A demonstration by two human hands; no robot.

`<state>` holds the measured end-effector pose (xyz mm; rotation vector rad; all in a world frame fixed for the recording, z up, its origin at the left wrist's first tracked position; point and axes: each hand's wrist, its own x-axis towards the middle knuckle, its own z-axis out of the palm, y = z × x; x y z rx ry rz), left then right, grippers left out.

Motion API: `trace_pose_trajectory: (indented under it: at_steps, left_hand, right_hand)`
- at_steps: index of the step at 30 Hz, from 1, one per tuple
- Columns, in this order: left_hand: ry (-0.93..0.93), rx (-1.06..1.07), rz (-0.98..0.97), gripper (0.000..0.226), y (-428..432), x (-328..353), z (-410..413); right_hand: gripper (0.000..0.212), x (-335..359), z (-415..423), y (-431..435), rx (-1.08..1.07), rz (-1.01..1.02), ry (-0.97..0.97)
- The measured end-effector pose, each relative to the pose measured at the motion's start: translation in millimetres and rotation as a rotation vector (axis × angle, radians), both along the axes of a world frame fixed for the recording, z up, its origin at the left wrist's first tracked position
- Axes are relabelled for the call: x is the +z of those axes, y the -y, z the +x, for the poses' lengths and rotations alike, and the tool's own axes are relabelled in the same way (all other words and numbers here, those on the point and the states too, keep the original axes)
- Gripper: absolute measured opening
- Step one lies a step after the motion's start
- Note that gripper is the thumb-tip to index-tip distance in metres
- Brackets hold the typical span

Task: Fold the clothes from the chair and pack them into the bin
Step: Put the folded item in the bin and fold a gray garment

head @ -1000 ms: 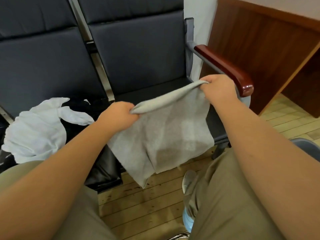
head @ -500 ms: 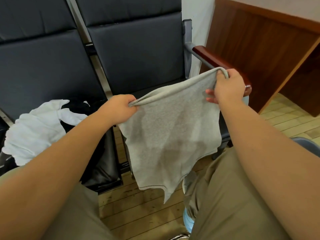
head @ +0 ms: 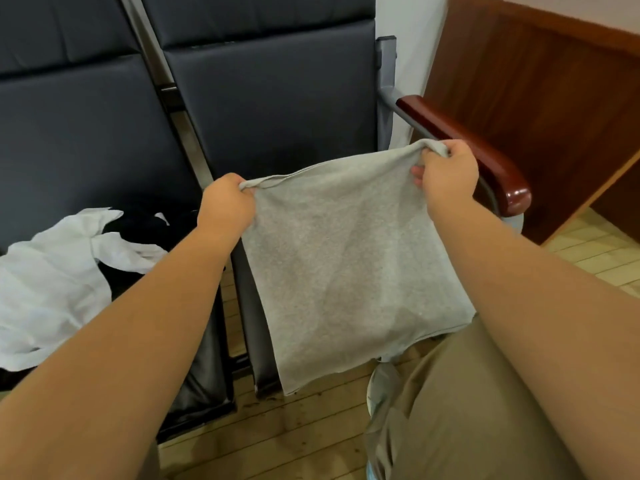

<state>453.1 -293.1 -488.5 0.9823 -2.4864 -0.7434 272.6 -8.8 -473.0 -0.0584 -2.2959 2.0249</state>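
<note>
Dark chair (head: pixel 270 109) behind, grey garment (head: pixel 346 265) hanging between gripping hands, left (head: pixel 227 206), right (head: pixel 446 174)

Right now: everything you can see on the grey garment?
The grey garment looks like soft flecked knit, a rough rectangle with a stitched hem along the top. It hangs flat before the dark chair, lowest corner above the wood floor. The left hand grips its top left corner, the right hand its top right.
</note>
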Motion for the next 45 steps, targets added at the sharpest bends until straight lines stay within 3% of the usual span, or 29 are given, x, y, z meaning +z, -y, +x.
trace_pose_trajectory:
  at_steps: [7,14,15,17,19,22,25,27,30,35,45]
  left_hand:
    - [0.142,0.043,0.083,0.019,22.5,-69.3,-17.5]
    - [-0.034,0.170,0.221,0.018,56.8,-97.0,-40.2]
    - [-0.053,0.190,0.230,0.019,60.8,-100.8,-42.4]
    - [-0.021,0.216,0.221,0.021,63.6,-110.2,-44.4]
    - [0.096,0.216,0.137,0.029,58.2,-121.6,-42.9]
    - [0.297,0.142,-0.280,0.041,42.6,-134.3,-35.7]
    - [0.175,0.013,-0.469,0.040,18.6,-133.6,-25.5]
    - [0.140,-0.066,-0.405,0.038,2.7,-134.6,-19.5]
    - [0.349,-0.099,-0.255,0.061,-10.7,-142.5,-14.7]
    - [0.487,-0.125,-0.106,0.086,-4.4,-155.2,-12.5]
    - [0.551,-0.110,-0.119,0.086,17.4,-155.8,-36.3]
  right_hand:
    - [0.024,-56.8,-35.4,34.2,0.068,0.072,0.283]
    - [0.019,-72.9,-72.0,70.9,0.172,-0.022,0.282]
    - [0.027,-78.0,-76.2,75.0,0.209,0.037,0.287]
    - [0.070,-89.9,-80.5,81.3,0.306,0.219,0.338]
    - [0.084,-95.9,-76.0,86.8,0.438,0.447,0.357]
    - [0.076,-105.9,-74.3,90.3,0.574,0.647,0.250]
    - [0.071,-108.7,-70.0,88.1,0.620,0.746,0.147]
    - [0.066,-108.1,-66.8,86.4,0.642,0.794,0.076]
    - [0.061,-108.7,-62.3,85.6,0.727,0.881,0.035]
    - [0.085,-113.6,-54.1,81.1,0.914,1.216,0.128]
    - [0.087,-123.6,-67.7,96.1,0.848,1.240,0.058]
